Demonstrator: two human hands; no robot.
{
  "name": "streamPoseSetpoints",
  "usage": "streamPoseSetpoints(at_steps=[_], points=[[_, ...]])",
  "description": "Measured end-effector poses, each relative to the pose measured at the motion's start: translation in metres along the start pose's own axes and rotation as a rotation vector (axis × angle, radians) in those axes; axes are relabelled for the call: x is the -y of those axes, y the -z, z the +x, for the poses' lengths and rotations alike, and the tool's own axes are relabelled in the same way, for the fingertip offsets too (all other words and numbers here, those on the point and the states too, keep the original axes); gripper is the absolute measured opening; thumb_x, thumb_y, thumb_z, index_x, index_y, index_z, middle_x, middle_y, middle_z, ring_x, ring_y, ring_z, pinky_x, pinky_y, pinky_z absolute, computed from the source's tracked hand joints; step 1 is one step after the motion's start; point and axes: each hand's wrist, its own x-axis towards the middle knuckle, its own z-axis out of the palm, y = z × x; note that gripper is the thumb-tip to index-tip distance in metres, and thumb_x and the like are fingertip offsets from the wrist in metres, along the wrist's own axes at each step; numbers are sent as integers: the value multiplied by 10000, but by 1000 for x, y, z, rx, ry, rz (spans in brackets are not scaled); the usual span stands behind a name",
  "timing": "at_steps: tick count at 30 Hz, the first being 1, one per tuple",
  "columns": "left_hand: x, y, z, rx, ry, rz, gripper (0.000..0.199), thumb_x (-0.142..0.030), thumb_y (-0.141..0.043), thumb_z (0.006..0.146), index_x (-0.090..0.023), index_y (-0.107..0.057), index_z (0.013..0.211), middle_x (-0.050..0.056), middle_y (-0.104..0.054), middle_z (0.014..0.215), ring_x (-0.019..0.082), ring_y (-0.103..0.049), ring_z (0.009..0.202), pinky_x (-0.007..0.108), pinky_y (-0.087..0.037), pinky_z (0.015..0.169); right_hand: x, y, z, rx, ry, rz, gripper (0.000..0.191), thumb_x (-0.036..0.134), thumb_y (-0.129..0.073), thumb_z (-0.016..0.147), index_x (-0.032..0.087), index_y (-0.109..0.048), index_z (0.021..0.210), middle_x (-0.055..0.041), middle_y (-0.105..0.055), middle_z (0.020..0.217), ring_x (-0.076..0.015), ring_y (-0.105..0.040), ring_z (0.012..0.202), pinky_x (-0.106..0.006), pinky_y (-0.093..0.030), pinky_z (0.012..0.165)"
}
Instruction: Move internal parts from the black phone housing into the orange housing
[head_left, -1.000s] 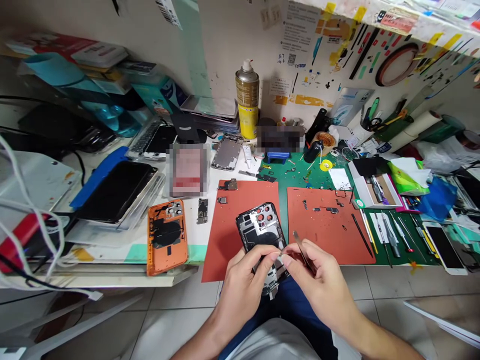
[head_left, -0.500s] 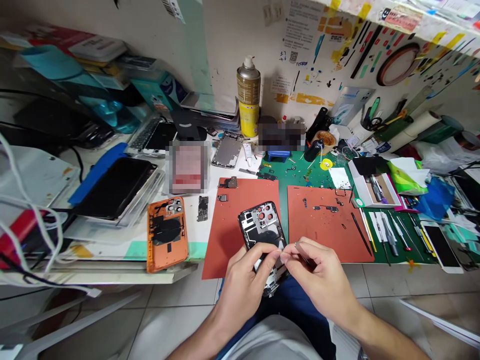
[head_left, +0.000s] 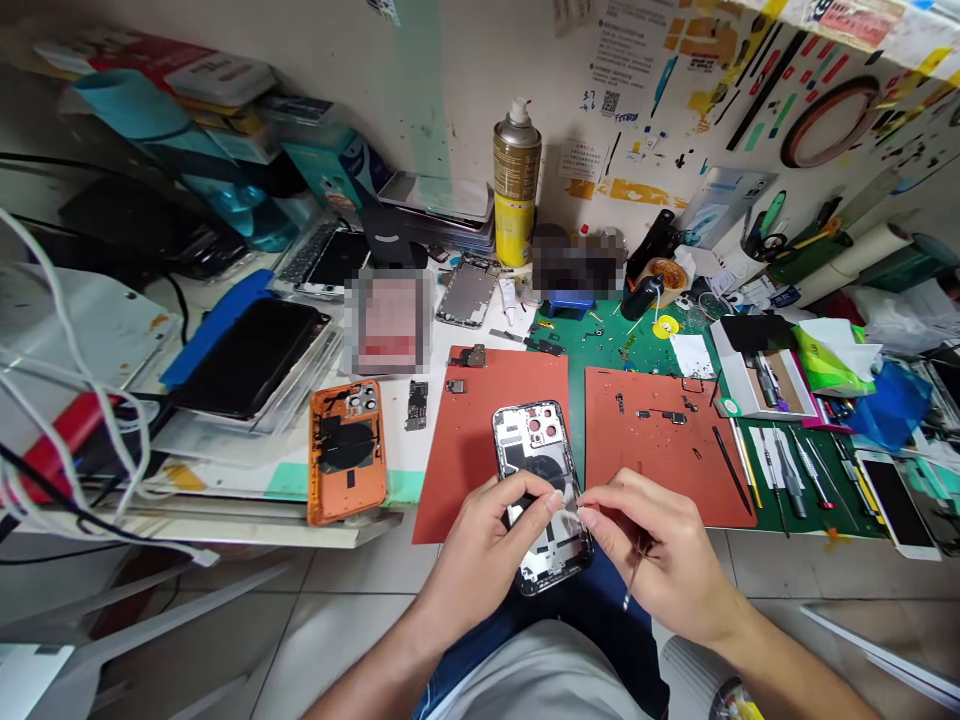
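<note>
A bare phone back housing (head_left: 559, 560), black-rimmed with camera holes at its top, lies tilted under both my hands, over the front edge of the left red mat and my lap. My left hand (head_left: 499, 535) reaches across it, thumb and forefinger pinched on something too small to make out. Close beside those fingertips, my right hand (head_left: 660, 550) is also pinched, its fingertips at the housing's right edge. A slim metal tool that looks like tweezers (head_left: 632, 585) sticks out below its curled fingers. What lies between the fingertips is hidden.
An orange phone housing (head_left: 349, 490) and a circuit board (head_left: 417, 405) lie left of the left mat (head_left: 457, 450). Small parts and a black stick are on the right mat (head_left: 637, 480). Several tools (head_left: 810, 470) lie further right. A spray can (head_left: 516, 190) stands behind.
The view has shifted slightly. The housing now lies flatter to the camera, showing more of its lower half. My fingertips have drawn slightly apart, and the tool points down from my right hand.
</note>
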Motion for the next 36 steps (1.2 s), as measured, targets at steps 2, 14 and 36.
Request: streamPoseSetpoints(at_steps=[2,14,36], points=[[1,-1,0,-2,-22,5,287,-450,-641,1045,-239,-750,883,-12,-728,833,163,-629,784,240,-450,646,2,-1,-1,18,-112,95,123,279,-671,1078,220,-775,1107,2,-637,837,-116,-595,669,-231,-471,562],[5,0,-2,27,-43,-24,290,-458,-614,1083,-266,-799,970,-10,-803,944,181,-709,907,257,-504,788,5,-4,4,78,-296,277,240,404,-655,1081,232,-781,970,1,-614,801,-128,-544,669,-260,-420,571],[9,2,-1,60,-55,-10,238,-451,-636,1079,-268,-766,1000,-21,-768,947,171,-665,894,256,-481,777,-3,-6,7,171,-473,504,276,448,-702,1037,220,-737,885,4,-582,818,-138,-467,712,-287,-376,630]])
